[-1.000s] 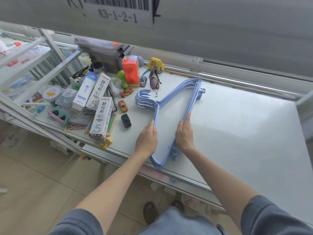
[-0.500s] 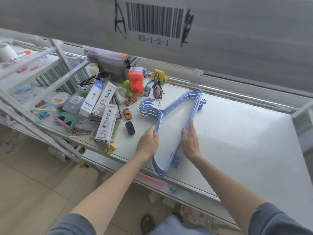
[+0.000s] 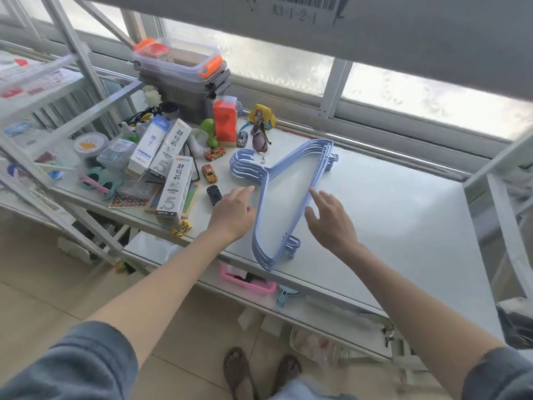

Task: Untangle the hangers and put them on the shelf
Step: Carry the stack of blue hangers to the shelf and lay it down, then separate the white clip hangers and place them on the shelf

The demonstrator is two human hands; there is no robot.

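1. The left hand reaches forward from a bare forearm over the white metal shelf, palm down, fingers loosely spread and holding nothing; its index fingertip points toward the neck of the stack of pale blue plastic hangers and lies just beside it, and I cannot tell whether it touches.
2. The right hand comes in from the other side, palm down, fingers open and slightly curled, gripping nothing; its index fingertip sits at the straight bottom bar of the hangers, contact unclear.
3. Dark blue-grey sleeves show at the bottom corners.
4. The hangers lie flat on the shelf in 1 nested stack between the 2 hands, hooks pointing left toward the clutter, one shoulder end near the shelf's front edge, the other toward the window.
5. A tall white carton lies left of the left hand, printed with a large "5", "20PCS" and Chinese characters; a second like carton behind it also shows "5".
6. A barcode label on the grey panel above reads "A3-1-2-1".
7. A black toy car sits just left of the left hand, an orange toy car beyond it, and brown sunglasses lie near the hooks.
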